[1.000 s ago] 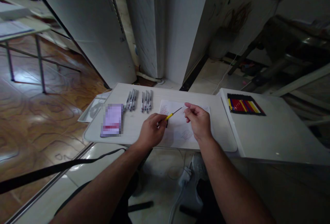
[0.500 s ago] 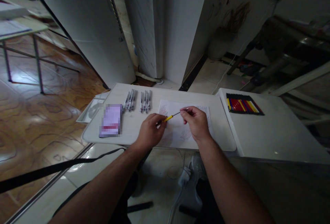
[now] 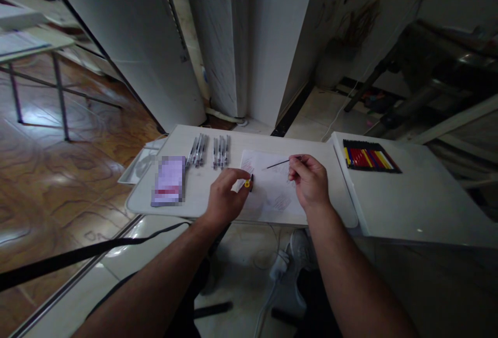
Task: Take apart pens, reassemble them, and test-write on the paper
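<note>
My left hand [image 3: 227,195] pinches a yellow pen barrel [image 3: 247,184] between thumb and fingers, its round end turned toward me. My right hand [image 3: 312,185] grips one end of a thin dark pen refill [image 3: 277,163], which points left above the paper. The refill and the barrel are apart. Below both hands lies a white sheet of paper [image 3: 266,200] with scribbled lines. Beyond my left hand, several clear pens [image 3: 197,150] lie side by side, with a second group of clear pens [image 3: 221,151] just to their right.
A purple, blurred-out flat item [image 3: 169,180] lies on the white table [image 3: 202,193] at left. On the adjoining white surface [image 3: 408,203] to the right, several coloured pens with black ends [image 3: 369,157] form a row. A power strip [image 3: 279,266] and cables are on the floor.
My right hand has moved right, drawing the refill out of the yellow barrel. The barrel in my left hand has turned so that its end faces me.
</note>
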Motion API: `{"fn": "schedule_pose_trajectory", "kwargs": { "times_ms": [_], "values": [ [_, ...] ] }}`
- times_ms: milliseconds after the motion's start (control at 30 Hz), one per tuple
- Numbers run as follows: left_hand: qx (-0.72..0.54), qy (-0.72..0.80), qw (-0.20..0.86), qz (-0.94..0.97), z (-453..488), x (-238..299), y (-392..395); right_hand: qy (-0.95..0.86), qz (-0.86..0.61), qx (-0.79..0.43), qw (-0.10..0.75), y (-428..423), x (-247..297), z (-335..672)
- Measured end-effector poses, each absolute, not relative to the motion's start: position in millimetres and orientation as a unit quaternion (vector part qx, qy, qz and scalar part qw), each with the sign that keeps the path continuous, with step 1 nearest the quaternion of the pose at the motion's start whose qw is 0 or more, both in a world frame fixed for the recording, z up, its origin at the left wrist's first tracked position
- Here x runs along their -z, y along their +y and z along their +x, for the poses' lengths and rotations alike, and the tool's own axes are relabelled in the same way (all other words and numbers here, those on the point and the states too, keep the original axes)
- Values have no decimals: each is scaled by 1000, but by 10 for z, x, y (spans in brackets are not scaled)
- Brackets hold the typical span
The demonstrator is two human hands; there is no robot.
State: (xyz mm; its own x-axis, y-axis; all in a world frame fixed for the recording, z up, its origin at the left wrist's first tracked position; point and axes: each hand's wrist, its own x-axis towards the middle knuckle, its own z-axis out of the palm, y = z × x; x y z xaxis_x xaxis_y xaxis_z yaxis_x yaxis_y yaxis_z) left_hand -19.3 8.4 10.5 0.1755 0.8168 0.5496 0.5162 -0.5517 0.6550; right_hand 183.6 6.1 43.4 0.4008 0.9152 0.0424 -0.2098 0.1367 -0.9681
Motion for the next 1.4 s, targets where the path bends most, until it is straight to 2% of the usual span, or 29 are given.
{"fn": "schedule_pose_trajectory", "kwargs": {
  "times_ms": [567,967,1400],
  "values": [
    [-457,465,143,745,-185,-113,102,-359,-489,-432,668,45,-450,1807],
    [-412,483,149,758,-176,-58,148,-416,-519,-344,663,34,-408,1790],
    [-419,480,139,758,-184,-47,147,-421,-528,-326,662,18,-402,1749]
  ]
}}
